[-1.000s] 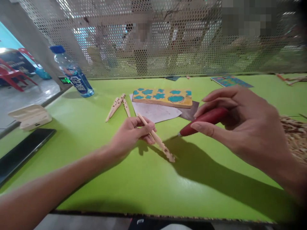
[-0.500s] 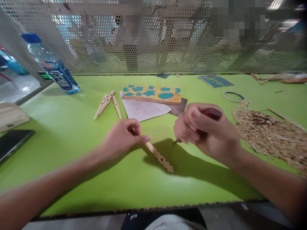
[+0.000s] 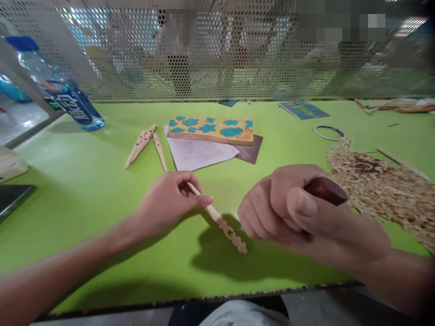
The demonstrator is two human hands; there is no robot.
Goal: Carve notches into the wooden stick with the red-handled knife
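My left hand [image 3: 170,199] pinches a slim wooden stick [image 3: 220,224] with a notched end, which reaches out past my fingers towards the lower right. My right hand [image 3: 288,208] is closed around a red-handled carving tool [image 3: 325,190], close beside the stick's notches. The tool's blade is mostly hidden behind my fingers, and I cannot tell whether it touches the stick. Up the green table [image 3: 102,253], two similar notched sticks [image 3: 141,145] lie near a yellow-and-turquoise painted wood block [image 3: 210,130], which rests on white paper [image 3: 197,154] and dark sandpaper [image 3: 251,149].
A heap of pale wood shavings [image 3: 377,185] lies at right, below a thin ring [image 3: 328,132] and a patterned card [image 3: 303,110]. A water bottle [image 3: 61,88] stands far left. A perforated metal screen [image 3: 217,54] runs along the table's back.
My right hand has moved lower and to the right, turning the red handle towards the shavings. The view has shifted slightly. My left hand still holds the stick.
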